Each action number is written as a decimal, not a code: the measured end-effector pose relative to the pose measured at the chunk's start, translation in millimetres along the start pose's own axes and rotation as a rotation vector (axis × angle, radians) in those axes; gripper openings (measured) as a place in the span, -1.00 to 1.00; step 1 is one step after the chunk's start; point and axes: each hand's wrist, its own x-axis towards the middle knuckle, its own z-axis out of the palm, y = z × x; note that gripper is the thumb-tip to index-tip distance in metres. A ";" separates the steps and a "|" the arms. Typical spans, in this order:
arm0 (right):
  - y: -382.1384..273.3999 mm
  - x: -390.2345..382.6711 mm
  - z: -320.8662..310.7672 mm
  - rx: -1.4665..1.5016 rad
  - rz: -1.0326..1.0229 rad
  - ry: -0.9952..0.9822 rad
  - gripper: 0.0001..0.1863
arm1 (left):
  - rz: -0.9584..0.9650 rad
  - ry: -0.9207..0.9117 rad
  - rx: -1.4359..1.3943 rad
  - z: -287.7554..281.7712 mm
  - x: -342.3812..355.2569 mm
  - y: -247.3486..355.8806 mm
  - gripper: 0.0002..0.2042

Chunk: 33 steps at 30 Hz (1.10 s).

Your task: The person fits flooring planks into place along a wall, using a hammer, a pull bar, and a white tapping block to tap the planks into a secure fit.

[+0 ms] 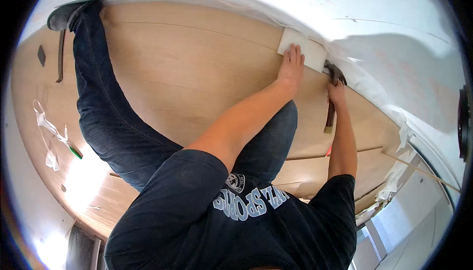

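My left hand (291,70) lies with fingers stretched out on a flat white rectangular block (313,57). The block rests on the wood-look floor planks (187,48) where they meet the white wall. Gripped in my right hand (337,93) is a claw hammer (336,73), held close up by its head. Its head is beside the right end of the block; whether they touch I cannot tell. The hammer's handle runs back toward me under my wrist, and its worn, pale end shows.
A flat dark bar (60,58) and a small dark block (41,55) lie at the far left, near my shoe (61,17). Closer sit white straps (45,122) and a green-handled item (75,152). A thin strip (421,174) crosses the right side, beside torn white sheeting (391,184).
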 end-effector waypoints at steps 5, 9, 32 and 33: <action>2.6 -5.5 9.4 0.101 0.050 0.000 -0.72 | 0.126 -0.013 -0.155 -13.5 -10.7 -21.6 -0.42; 15.0 -7.0 4.9 0.061 0.007 0.065 -0.67 | 0.233 -0.093 -0.270 -24.5 -11.7 -10.8 -0.42; -56.0 -137.2 48.5 0.556 -0.201 0.178 -0.65 | 0.110 -0.128 0.283 -0.5 -33.0 -98.4 -0.32; -73.5 -146.6 51.0 0.492 -0.230 0.140 -0.61 | 0.104 -0.115 0.271 -2.4 -38.7 -98.4 -0.32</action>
